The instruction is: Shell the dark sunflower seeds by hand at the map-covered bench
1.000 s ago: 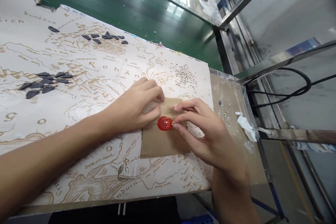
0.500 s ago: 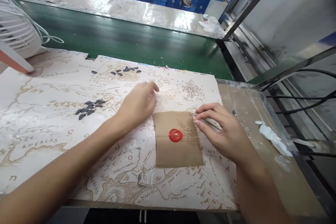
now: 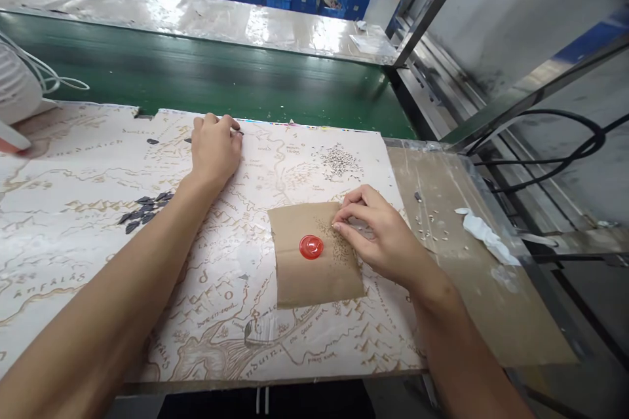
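Note:
My left hand [image 3: 216, 150] is over a group of dark flat chips [image 3: 188, 140] near the map sheet's far edge. Its fingers bend downward and their tips are hidden, so I cannot tell if a chip is between them. My right hand [image 3: 376, 229] pinches thumb and fingertips together over the upper right of a brown cardboard square [image 3: 299, 285]; anything held there is too small to make out. A glossy red blob [image 3: 311, 247] sits mid-square. Tiny brown specks [image 3: 340, 250] cover the cardboard's right side.
More dark chips [image 3: 142, 209] lie left of my forearm. Small pale grains [image 3: 339, 162] are scattered beyond the cardboard. At left stands a white fan [image 3: 17, 88]. A crumpled white tissue [image 3: 486, 236] lies on the right, and a green belt [image 3: 221, 82] runs behind.
My left hand has gone from beside the cardboard, away and leftward, to the far dark chips. My right hand has shifted slightly inward over the cardboard, still pinching. The view has turned a little.

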`<state>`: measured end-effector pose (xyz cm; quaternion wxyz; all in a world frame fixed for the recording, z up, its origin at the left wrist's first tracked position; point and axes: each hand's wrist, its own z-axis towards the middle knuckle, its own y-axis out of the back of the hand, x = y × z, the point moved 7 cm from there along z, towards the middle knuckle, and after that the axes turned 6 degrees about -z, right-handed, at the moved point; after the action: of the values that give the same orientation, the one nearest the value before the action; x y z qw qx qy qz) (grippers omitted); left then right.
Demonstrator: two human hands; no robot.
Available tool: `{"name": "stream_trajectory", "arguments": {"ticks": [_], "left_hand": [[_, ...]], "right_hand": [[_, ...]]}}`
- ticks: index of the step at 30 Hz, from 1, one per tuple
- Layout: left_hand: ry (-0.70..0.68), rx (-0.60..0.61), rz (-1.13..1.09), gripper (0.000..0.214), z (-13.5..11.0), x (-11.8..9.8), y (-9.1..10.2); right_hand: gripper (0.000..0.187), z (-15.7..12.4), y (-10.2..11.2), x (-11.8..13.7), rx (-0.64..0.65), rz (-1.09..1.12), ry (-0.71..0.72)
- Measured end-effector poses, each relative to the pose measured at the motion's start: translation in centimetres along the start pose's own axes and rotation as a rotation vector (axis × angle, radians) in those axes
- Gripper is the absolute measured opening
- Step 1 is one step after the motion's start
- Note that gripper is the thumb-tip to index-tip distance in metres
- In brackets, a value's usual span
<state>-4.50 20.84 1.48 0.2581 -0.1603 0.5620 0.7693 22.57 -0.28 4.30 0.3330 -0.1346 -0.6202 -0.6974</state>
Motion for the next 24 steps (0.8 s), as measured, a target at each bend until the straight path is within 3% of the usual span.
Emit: {"name": "stream_trajectory", "arguments": {"ticks": [10,13,18,21,24], "left_hand": [[-0.099,0.006,-0.174,0.004,-0.2,0.7,0.2],[-0.076,0.091,-0.145,0.005,-0.6,0.3,0.3],[0.08,0.282,-0.177,0.011,-0.8,0.0,0.7],[0.103,0.332,-0.208,0.007,-1.8,-1.2,1.3],[-0.002,0.313,-0.357,0.006,-4.3,-3.8,2.1]], "right_hand": [[0.016,-0.2,-0.8,0.8,0.106,0.037,0.013],[0.017,-0.3,-1.0,0.8,0.134,0.016,0.001],[0.016,-0.2,-0.8,0.6,0.113,0.009,0.009],[0.016,-0.2,-0.4,0.4,0.109,0.01,-0.001],[0.013,-0.1,0.2,0.2,0.056,0.036,-0.018]]}}
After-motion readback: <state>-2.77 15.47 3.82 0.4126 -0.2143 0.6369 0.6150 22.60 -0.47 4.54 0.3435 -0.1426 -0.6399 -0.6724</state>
